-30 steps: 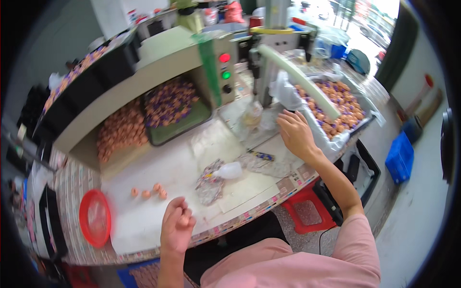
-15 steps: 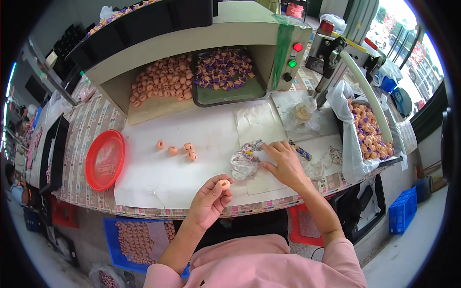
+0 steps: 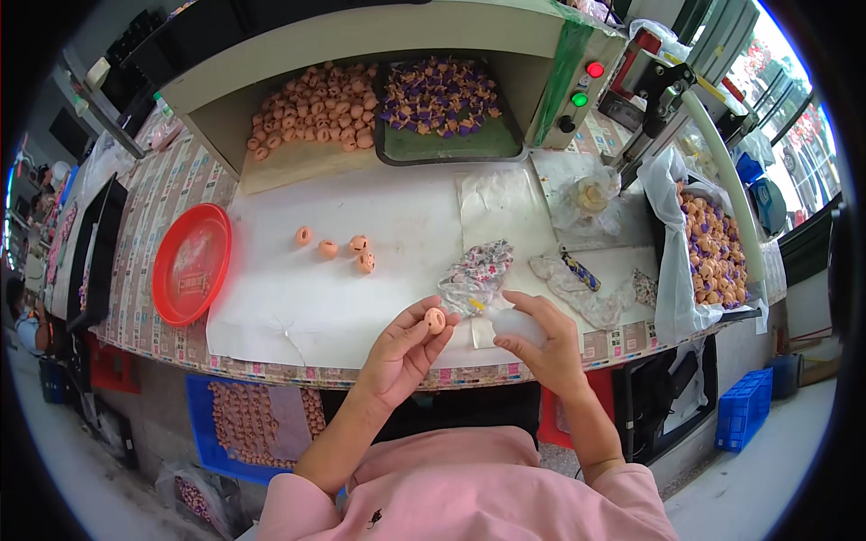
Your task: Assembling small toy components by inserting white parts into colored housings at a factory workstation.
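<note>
My left hand (image 3: 403, 350) pinches a small peach-coloured doll head (image 3: 435, 320) between thumb and fingers; its hollow opening and dark marks show. Close beside it, my right hand (image 3: 546, 345) is closed round a translucent white bottle (image 3: 520, 327). A yellow tip (image 3: 475, 305) points from the bottle's side toward the doll head, with a gap between them. Just beyond both hands lies a crumpled floral cloth (image 3: 487, 263) with clear plastic. Several similar doll heads (image 3: 328, 248) sit loose on the white sheet (image 3: 271, 298), farther left.
A red round tray (image 3: 192, 270) stands at left. Under the machine hood are a heap of doll heads (image 3: 316, 108) and a dark tray (image 3: 451, 151) of peach-and-purple pieces. A lined bin (image 3: 663, 180) of similar pieces stands right, near a blue-and-yellow tube (image 3: 582, 270) and a lever press (image 3: 651, 126).
My right hand has left the cloth and come back toward me, now with the white bottle in it. My left hand has moved slightly right and away from me, still pinching the doll head.
</note>
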A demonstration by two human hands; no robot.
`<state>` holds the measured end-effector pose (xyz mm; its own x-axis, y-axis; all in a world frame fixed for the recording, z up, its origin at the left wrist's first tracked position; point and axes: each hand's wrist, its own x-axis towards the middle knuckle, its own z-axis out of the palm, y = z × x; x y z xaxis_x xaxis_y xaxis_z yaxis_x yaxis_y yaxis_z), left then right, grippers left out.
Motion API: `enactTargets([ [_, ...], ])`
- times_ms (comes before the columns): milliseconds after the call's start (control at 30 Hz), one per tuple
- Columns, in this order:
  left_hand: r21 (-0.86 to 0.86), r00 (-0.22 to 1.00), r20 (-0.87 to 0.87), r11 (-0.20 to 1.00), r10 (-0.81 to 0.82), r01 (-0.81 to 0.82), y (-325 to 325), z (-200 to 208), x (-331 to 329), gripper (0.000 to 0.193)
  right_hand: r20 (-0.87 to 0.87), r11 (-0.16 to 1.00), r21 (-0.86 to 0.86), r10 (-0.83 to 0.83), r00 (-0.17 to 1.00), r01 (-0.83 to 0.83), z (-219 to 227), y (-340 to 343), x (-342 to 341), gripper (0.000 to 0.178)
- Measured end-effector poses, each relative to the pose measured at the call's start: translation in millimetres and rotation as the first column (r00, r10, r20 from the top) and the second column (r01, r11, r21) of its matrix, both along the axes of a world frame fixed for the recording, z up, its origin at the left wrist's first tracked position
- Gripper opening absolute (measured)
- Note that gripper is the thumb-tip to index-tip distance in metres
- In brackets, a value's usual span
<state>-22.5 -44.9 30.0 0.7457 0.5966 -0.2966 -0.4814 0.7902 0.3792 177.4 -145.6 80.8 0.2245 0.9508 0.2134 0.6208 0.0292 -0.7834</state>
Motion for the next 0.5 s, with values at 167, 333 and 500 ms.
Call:
enactTargets([
  [167,0.032,1.000,-0.007,0.999,-0.021,0.021,0.4,-9.7,0.1,0.030,-0.369,0.965,0.099,-0.192,0.909,0.244,-16.1,-7.7,-11.8,0.051],
  [333,0.041,0.999,-0.033,0.999,0.003,-0.002,-3.4,-12.9,-0.1,0.031,-0.326,0.964,0.143,-0.169,0.930,0.225,-20.3,-8.0,-14.1,0.044],
  [500,0.063,1.000,-0.025,0.998,0.006,-0.004,-2.2,-18.7,0.3,0.031,-0.226,0.954,0.255,-0.099,0.969,0.157,-24.9,-4.5,-17.1,0.040],
])
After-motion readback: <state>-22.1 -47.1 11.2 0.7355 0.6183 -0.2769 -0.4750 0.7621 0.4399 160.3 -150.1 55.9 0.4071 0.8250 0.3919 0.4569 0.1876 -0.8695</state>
